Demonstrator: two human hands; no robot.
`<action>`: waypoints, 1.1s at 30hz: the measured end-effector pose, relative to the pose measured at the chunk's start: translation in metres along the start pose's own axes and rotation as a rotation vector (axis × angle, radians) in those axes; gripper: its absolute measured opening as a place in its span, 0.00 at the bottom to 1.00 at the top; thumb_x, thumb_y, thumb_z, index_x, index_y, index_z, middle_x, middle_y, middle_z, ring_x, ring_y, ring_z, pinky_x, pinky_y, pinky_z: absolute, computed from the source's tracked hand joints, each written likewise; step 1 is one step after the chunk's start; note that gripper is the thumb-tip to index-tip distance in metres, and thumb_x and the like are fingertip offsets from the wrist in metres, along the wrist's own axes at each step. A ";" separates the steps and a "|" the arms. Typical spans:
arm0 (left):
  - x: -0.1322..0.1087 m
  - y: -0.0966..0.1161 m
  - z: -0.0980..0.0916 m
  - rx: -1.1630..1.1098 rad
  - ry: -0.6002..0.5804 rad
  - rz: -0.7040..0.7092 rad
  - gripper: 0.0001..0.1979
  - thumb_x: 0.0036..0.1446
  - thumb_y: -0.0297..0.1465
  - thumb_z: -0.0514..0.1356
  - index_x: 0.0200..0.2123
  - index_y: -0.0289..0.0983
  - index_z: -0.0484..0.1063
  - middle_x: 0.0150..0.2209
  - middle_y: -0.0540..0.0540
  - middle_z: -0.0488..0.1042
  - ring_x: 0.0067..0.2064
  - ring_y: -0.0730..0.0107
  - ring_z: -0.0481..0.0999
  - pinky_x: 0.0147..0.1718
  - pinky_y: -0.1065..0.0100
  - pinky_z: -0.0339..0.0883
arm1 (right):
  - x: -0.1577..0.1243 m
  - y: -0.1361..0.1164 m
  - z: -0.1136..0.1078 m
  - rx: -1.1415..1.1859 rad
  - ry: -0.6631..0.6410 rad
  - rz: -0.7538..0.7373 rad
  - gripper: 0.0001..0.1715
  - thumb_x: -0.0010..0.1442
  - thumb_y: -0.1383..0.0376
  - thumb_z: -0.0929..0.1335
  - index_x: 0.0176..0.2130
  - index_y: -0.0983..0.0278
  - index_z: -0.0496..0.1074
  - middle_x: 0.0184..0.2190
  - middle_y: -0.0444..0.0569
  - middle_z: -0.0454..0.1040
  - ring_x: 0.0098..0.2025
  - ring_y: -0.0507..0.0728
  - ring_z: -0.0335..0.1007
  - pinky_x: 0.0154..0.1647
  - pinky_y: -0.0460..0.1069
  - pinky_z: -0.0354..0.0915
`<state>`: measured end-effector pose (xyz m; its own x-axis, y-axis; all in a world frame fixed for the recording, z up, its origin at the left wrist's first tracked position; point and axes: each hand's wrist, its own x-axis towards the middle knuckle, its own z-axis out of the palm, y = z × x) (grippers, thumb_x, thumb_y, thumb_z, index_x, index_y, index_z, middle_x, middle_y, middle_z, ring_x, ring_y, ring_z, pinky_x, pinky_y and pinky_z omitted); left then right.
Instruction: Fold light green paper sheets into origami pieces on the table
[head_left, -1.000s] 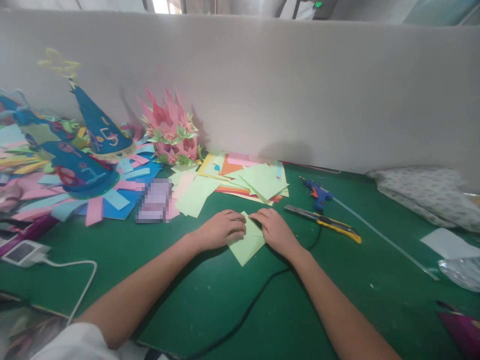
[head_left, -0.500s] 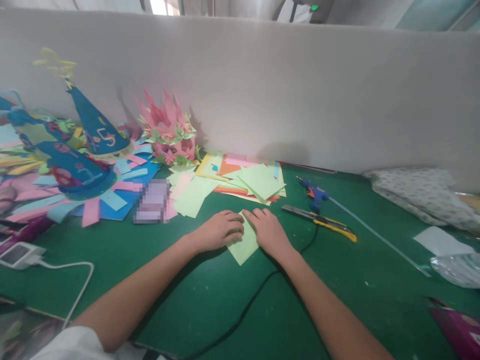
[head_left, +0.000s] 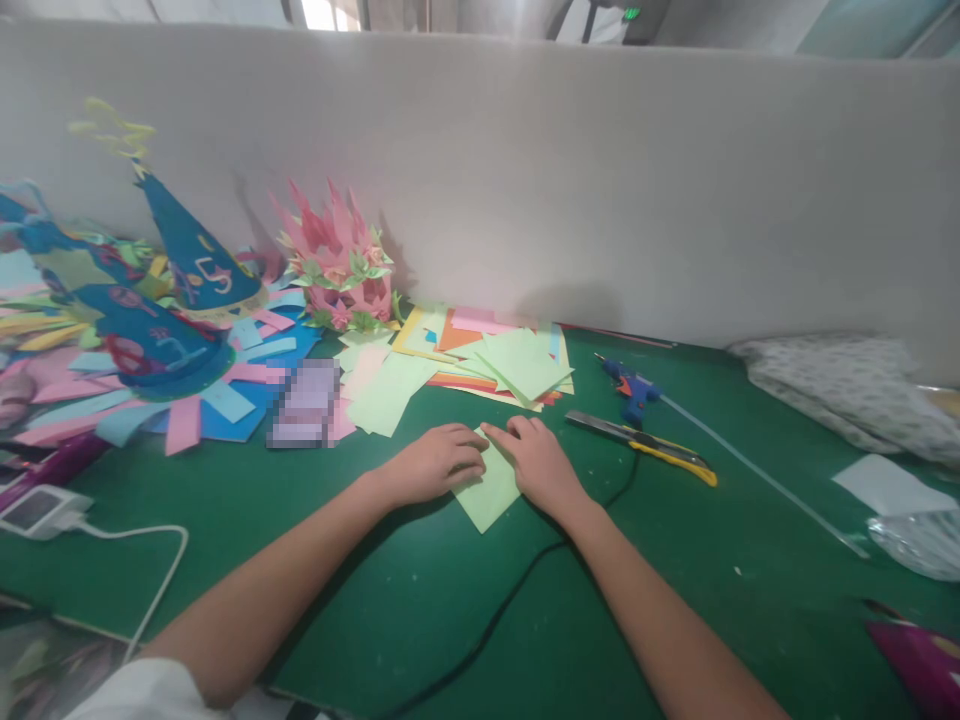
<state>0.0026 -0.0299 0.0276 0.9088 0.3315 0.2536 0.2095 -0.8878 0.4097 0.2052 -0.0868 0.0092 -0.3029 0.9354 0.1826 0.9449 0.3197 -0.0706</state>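
Note:
A light green sheet of paper (head_left: 482, 500) lies on the green tabletop with one corner pointing towards me. It looks folded, but my hands cover its upper sides. My left hand (head_left: 439, 465) holds down its left side, fingers bent and close together over the paper. On the right side my right hand (head_left: 544, 465) grips the sheet, with the index fingertip pressed at the far corner. The fingertips of both hands are close to each other there.
A yellow utility knife (head_left: 645, 445) and a blue glue gun (head_left: 634, 390) lie to the right, a black cord running nearer. Behind are stacked coloured papers (head_left: 525, 365). A pink paper crown (head_left: 337, 260) and blue cone hats (head_left: 191, 250) stand left. A grey partition (head_left: 480, 180) rises behind.
Both hands stay on the green paper in nearly the same place. My right index finger has shifted slightly to the left and down at the far corner.

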 end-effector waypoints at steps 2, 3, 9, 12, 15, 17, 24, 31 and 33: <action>-0.002 -0.003 0.000 -0.012 0.002 0.017 0.13 0.64 0.35 0.50 0.38 0.37 0.74 0.47 0.43 0.72 0.50 0.65 0.68 0.51 0.64 0.60 | 0.000 0.000 0.000 0.004 -0.002 0.004 0.33 0.56 0.78 0.60 0.58 0.57 0.63 0.38 0.52 0.64 0.38 0.57 0.55 0.38 0.49 0.55; -0.002 -0.005 0.001 -0.017 0.004 0.022 0.13 0.64 0.35 0.51 0.38 0.37 0.74 0.47 0.43 0.71 0.50 0.65 0.68 0.51 0.64 0.60 | 0.000 0.001 0.001 0.005 -0.004 0.005 0.33 0.56 0.78 0.60 0.58 0.57 0.63 0.38 0.52 0.64 0.37 0.57 0.55 0.38 0.49 0.55; -0.004 -0.008 -0.001 -0.041 -0.001 0.021 0.13 0.64 0.35 0.52 0.41 0.38 0.75 0.45 0.42 0.72 0.50 0.64 0.68 0.51 0.63 0.60 | -0.001 0.000 -0.001 0.059 0.029 -0.013 0.30 0.59 0.76 0.59 0.58 0.58 0.63 0.42 0.52 0.66 0.41 0.57 0.57 0.42 0.50 0.56; -0.004 -0.007 -0.003 -0.073 0.002 0.021 0.13 0.63 0.35 0.52 0.41 0.38 0.75 0.45 0.42 0.72 0.49 0.65 0.69 0.50 0.64 0.61 | -0.001 -0.002 -0.003 0.076 0.019 -0.061 0.27 0.60 0.74 0.60 0.57 0.58 0.64 0.48 0.51 0.66 0.46 0.57 0.57 0.45 0.51 0.56; -0.004 -0.006 -0.004 -0.085 -0.002 0.019 0.13 0.63 0.35 0.52 0.42 0.39 0.75 0.45 0.42 0.72 0.50 0.64 0.69 0.50 0.63 0.62 | -0.001 -0.003 -0.004 0.065 0.004 -0.070 0.26 0.60 0.75 0.61 0.55 0.58 0.65 0.54 0.50 0.65 0.49 0.57 0.57 0.47 0.52 0.56; -0.005 -0.006 -0.005 -0.083 -0.010 0.014 0.13 0.63 0.35 0.52 0.42 0.39 0.75 0.45 0.42 0.72 0.50 0.65 0.69 0.50 0.63 0.62 | -0.001 -0.003 -0.004 0.058 0.002 -0.073 0.27 0.59 0.75 0.61 0.56 0.58 0.65 0.58 0.49 0.63 0.51 0.57 0.57 0.49 0.52 0.55; -0.007 -0.006 -0.006 -0.075 -0.016 0.022 0.13 0.63 0.34 0.52 0.43 0.39 0.75 0.46 0.42 0.72 0.50 0.65 0.69 0.52 0.64 0.60 | 0.000 -0.004 -0.006 0.062 -0.025 -0.075 0.29 0.59 0.75 0.60 0.58 0.59 0.62 0.59 0.47 0.64 0.52 0.57 0.58 0.49 0.52 0.55; -0.007 -0.008 -0.005 -0.062 -0.020 0.020 0.13 0.63 0.35 0.52 0.44 0.40 0.75 0.46 0.42 0.72 0.51 0.65 0.69 0.52 0.63 0.60 | 0.000 -0.005 -0.006 0.016 -0.023 -0.055 0.28 0.60 0.75 0.58 0.58 0.58 0.62 0.59 0.48 0.63 0.53 0.58 0.56 0.48 0.53 0.52; -0.006 -0.007 -0.006 -0.051 -0.028 0.020 0.13 0.63 0.35 0.52 0.43 0.40 0.75 0.46 0.43 0.72 0.51 0.65 0.69 0.52 0.63 0.60 | 0.000 -0.006 -0.006 0.011 -0.018 -0.048 0.28 0.60 0.75 0.58 0.58 0.58 0.62 0.59 0.48 0.63 0.52 0.58 0.57 0.48 0.53 0.51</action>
<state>-0.0064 -0.0242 0.0281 0.9224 0.3039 0.2382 0.1729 -0.8766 0.4490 0.2003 -0.0898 0.0156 -0.3503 0.9213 0.1688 0.9278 0.3661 -0.0724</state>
